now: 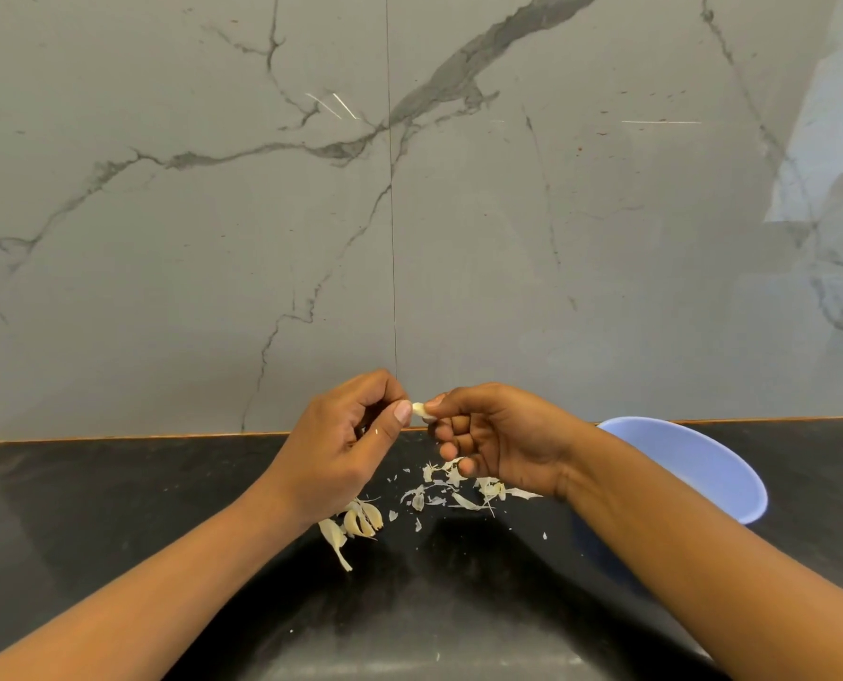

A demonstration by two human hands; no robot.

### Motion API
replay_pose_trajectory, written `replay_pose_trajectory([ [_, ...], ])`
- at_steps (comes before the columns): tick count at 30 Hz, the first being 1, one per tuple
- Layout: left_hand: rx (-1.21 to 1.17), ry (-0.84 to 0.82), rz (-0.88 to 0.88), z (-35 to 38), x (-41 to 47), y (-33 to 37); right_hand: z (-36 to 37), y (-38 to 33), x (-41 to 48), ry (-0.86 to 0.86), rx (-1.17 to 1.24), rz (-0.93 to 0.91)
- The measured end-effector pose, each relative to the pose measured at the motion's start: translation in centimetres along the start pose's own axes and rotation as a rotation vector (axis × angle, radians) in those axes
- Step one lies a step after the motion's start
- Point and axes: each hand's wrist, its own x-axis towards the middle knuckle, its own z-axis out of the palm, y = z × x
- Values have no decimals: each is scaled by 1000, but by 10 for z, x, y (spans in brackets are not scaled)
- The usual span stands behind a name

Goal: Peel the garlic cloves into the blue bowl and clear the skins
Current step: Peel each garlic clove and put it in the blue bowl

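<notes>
Both hands clamped on one clove [418, 410]: left hand [348, 442] steadies, right hand [495, 442] pinches. Peel skin downward, clear of blue bowl [704, 464].

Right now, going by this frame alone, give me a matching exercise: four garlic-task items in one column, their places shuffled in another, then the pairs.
1 blue bowl
2 held garlic clove
3 loose skins
4 clustered garlic cloves

A pinched between left hand and right hand
B on the countertop by the left wrist
C partly hidden behind the right forearm
D scattered on the countertop below the right hand

Pairs: 1-C, 2-A, 3-D, 4-B
</notes>
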Motion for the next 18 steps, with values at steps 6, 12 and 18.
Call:
replay_pose_trajectory([
  [6, -306, 90, -210, 6, 2, 5, 1, 5, 3, 117, -397, -400],
  [12, -455, 158, -323, 9, 3, 12, 0, 10, 5, 276, -781, -790],
  [18, -625, 134, -465, 9, 3, 15, -5, 12, 10, 357, -1008, -966],
])
